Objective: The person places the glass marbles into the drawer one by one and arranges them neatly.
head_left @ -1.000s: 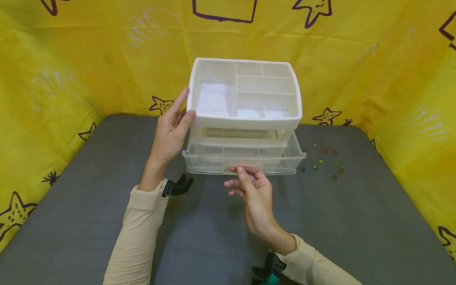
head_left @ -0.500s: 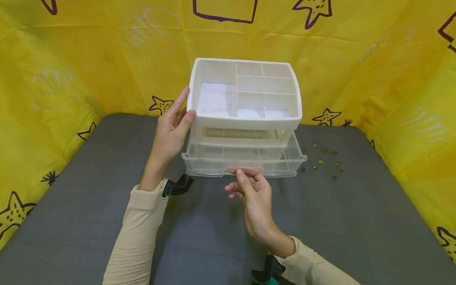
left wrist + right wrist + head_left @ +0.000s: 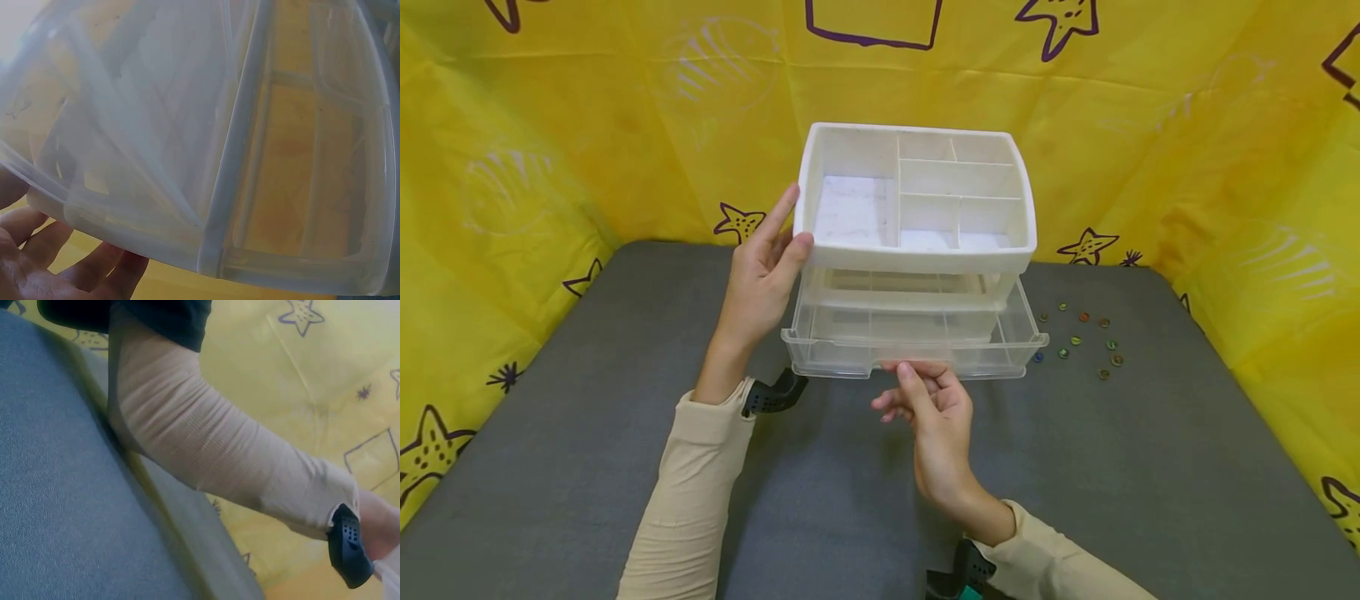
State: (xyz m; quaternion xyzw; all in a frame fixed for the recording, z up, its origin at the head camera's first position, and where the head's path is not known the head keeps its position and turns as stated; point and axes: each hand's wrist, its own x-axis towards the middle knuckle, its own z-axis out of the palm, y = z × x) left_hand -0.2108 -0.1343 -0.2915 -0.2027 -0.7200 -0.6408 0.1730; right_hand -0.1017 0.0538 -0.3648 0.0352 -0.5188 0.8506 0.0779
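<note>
A white plastic organizer point(image 3: 917, 260) with a divided top tray stands at the back middle of the table in the head view. My left hand point(image 3: 760, 275) holds its left side, thumb at the front corner and fingers along the side wall. Below the tray, a clear drawer point(image 3: 835, 360) sticks out toward me, with dividers inside. The right hand point(image 3: 943, 433) pinches the middle of the drawer's front lip between thumb and forefinger, the other fingers loosely bent. In the left wrist view, the fingers point(image 3: 94, 265) lie against the edge of the translucent organizer point(image 3: 219, 181).
Several small glass marbles point(image 3: 1076, 340) lie scattered on the grey table point(image 3: 1150, 467), right of the drawer. Yellow cloth point(image 3: 647, 108) with drawn stars walls off the back and sides. In the right wrist view are a beige sleeve point(image 3: 187, 437) and a black wrist strap point(image 3: 349, 547).
The right hand has drawn the clear drawer slightly farther out toward me. My left hand and the organizer's body have stayed in place.
</note>
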